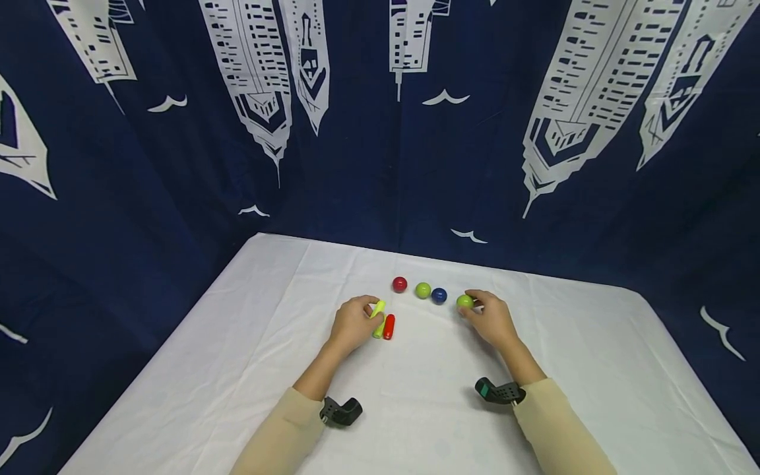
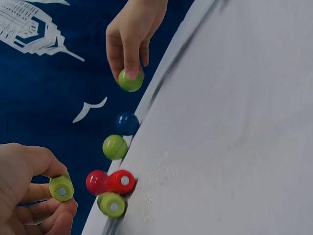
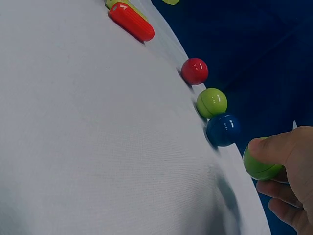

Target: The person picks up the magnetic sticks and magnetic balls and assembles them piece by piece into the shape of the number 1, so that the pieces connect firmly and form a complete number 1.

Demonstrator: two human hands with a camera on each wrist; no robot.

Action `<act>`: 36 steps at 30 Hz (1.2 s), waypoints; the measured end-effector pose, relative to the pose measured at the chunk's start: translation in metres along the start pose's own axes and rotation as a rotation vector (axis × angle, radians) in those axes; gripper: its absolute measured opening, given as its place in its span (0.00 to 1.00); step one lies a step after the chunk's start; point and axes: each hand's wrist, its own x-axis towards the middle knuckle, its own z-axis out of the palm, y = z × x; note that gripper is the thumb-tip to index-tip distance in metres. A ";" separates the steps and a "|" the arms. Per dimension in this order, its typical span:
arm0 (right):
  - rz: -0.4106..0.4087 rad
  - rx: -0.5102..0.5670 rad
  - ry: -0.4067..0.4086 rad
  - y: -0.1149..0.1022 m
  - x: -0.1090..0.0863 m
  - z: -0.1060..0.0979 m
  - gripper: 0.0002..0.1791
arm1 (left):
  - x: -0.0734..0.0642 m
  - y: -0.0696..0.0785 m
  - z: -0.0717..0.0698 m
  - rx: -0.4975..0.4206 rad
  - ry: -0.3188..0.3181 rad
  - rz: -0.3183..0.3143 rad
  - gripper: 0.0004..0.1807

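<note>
My left hand (image 1: 351, 323) pinches a yellow-green rod (image 2: 61, 188) between thumb and fingers; a grey disc shows in its end. Beside that hand, a second yellow-green rod (image 2: 112, 204) lies alongside a red rod (image 1: 388, 326) on the white cloth. In my right hand (image 1: 493, 321) is a lime-green ball (image 3: 261, 161), gripped by thumb and fingertips, its shadow falling apart from it on the cloth. Left of it sits a dark blue ball (image 1: 439, 295), close against another lime-green ball (image 1: 423, 290). A red ball (image 1: 400, 284) stands a little farther left.
A white cloth (image 1: 415, 409) covers the table, with its far edge just behind the balls. Behind hangs a dark blue curtain (image 1: 356, 198) printed with white buildings and birds. Each wrist wears a black camera (image 1: 341, 412).
</note>
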 end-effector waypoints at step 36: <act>0.151 0.201 0.085 -0.019 -0.022 -0.011 0.24 | -0.013 0.036 0.057 -0.348 -0.129 0.030 0.16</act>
